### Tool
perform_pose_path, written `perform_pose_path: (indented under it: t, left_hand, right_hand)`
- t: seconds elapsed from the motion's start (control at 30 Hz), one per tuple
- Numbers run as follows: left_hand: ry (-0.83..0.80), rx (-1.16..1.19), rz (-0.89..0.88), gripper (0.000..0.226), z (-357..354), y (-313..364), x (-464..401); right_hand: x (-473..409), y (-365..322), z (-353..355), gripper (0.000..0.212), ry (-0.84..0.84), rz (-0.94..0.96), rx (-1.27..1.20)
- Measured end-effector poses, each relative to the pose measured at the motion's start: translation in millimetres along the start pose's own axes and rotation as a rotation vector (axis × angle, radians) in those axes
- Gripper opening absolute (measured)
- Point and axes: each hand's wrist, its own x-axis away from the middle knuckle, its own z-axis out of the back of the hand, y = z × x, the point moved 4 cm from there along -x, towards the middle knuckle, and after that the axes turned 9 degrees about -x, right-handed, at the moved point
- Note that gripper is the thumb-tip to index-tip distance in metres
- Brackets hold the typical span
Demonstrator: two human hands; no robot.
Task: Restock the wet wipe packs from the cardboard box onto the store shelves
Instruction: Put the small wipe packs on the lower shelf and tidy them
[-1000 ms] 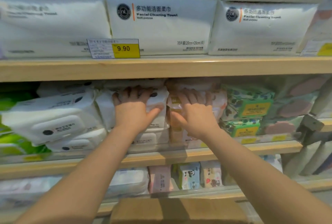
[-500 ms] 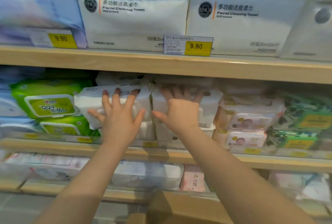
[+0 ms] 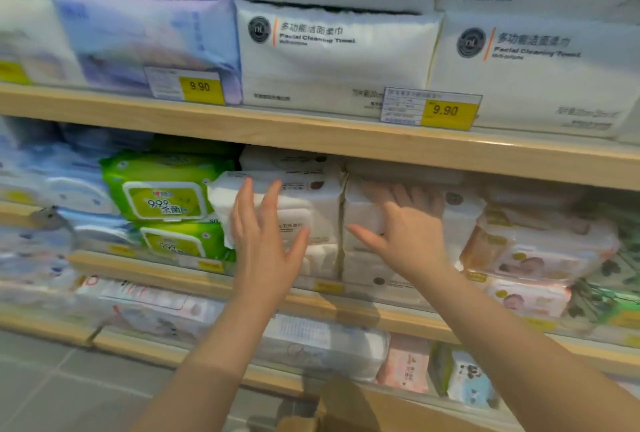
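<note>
Two stacks of white wet wipe packs stand side by side on the middle wooden shelf point(image 3: 325, 296). My left hand point(image 3: 265, 244) lies flat, fingers spread, against the front of the left white pack point(image 3: 311, 199). My right hand point(image 3: 405, 234) presses on the right white pack point(image 3: 460, 223), its fingers over the pack's top front edge and the thumb pointing left. Neither hand is closed around a pack. A corner of the cardboard box point(image 3: 349, 407) shows at the bottom, below my arms.
Green wipe packs point(image 3: 162, 196) sit left of the white ones, pink baby-wipe packs point(image 3: 540, 251) right. Large facial towel packs point(image 3: 332, 57) fill the shelf above, with yellow 9.90 price tags point(image 3: 446, 113). A lower shelf holds more packs point(image 3: 325, 345). Grey floor tiles lie at lower left.
The view has swung left along the shelf. Both hands moved from the earlier packs to the two white stacks, and my left hand now rests flatter with its fingers closer together.
</note>
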Motion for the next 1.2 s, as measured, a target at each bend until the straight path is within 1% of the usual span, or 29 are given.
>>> perform_pose_path:
  t: [0.03,0.07,0.1,0.17,0.2,0.3,0.37,0.43,0.53,0.77,0.9,0.97,1.07,1.1,1.2]
  left_hand:
    - [0.051,0.084,0.072,0.069,9,-7,6]
    - [0.09,0.16,0.166,0.073,18,-14,12]
    - [0.105,0.232,0.267,0.076,23,-23,17]
    - [0.044,0.351,0.418,0.08,22,-41,25]
    - [-0.017,0.401,0.445,0.084,19,-48,27]
    - [-0.14,0.54,0.412,0.095,8,-51,28]
    - [-0.15,0.604,0.445,0.099,1,-42,27]
    - [-0.127,0.637,0.48,0.101,-4,-35,23]
    - [-0.102,0.594,0.461,0.1,-9,-36,12]
    - [-0.189,0.403,0.466,0.101,-23,-51,-11]
    - [-0.197,0.399,0.454,0.102,-18,-53,-13]
    - [-0.225,0.464,0.451,0.101,-12,-57,-11]
    - [-0.263,0.54,0.448,0.093,3,-65,-6]
    - [-0.258,0.536,0.444,0.09,10,-72,-4]
    - [-0.194,0.48,0.463,0.084,37,-109,-8]
  right_hand:
    - [-1,-7,3,0.063,-0.051,-0.058,-0.04]
    - [-2,-16,5,0.066,-0.08,-0.075,-0.068]
    - [-3,-27,5,0.068,-0.08,-0.044,-0.075]
    - [-7,-50,1,0.069,-0.121,0.044,-0.059]
    - [-11,-59,-6,0.069,-0.167,0.074,-0.036]
    - [-22,-72,-25,0.071,-0.258,0.085,-0.005]
    - [-24,-72,-33,0.07,-0.257,0.046,-0.008]
    - [-23,-70,-37,0.066,-0.223,0.036,0.019]
    - [-22,-65,-36,0.059,-0.164,0.021,0.069]
    - [-27,-66,-47,0.055,-0.114,0.035,0.126]
    - [-29,-70,-47,0.055,-0.149,0.036,0.141]
    - [-31,-72,-43,0.055,-0.192,0.032,0.132]
    - [-26,-80,-33,0.059,-0.281,-0.013,0.103]
    - [-23,-85,-32,0.06,-0.27,0.004,0.106]
    - [-17,-118,-42,0.061,-0.213,0.147,0.072]
